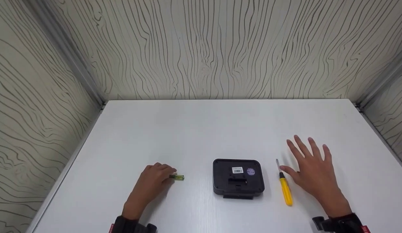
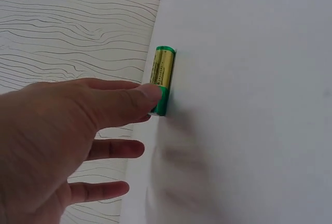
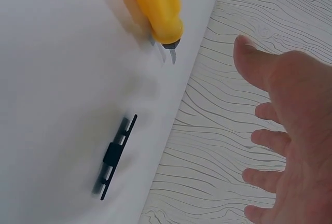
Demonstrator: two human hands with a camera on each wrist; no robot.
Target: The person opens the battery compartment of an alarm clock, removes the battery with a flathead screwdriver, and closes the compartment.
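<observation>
My left hand (image 1: 155, 178) pinches a green-and-gold battery (image 2: 163, 68) between thumb and fingers, low over the left-centre of the table. Its thumb covers part of the green end, and two other fingers stick out straight. A black box-shaped device (image 1: 222, 181) lies at the centre with its back up, showing a white barcode label, a round purple sticker and a recessed slot. Right of it lies a screwdriver (image 1: 286, 191) with a yellow handle. My right hand (image 1: 314, 171) is spread over the table, holding nothing, its thumb beside the screwdriver's shaft.
A thin black clip-like piece (image 3: 114, 154) lies on the white table (image 1: 188, 129) in the right wrist view; the head view does not show it. Patterned panels (image 1: 204, 48) stand at the back and both sides of the table, with metal posts (image 1: 81, 61) at the corners.
</observation>
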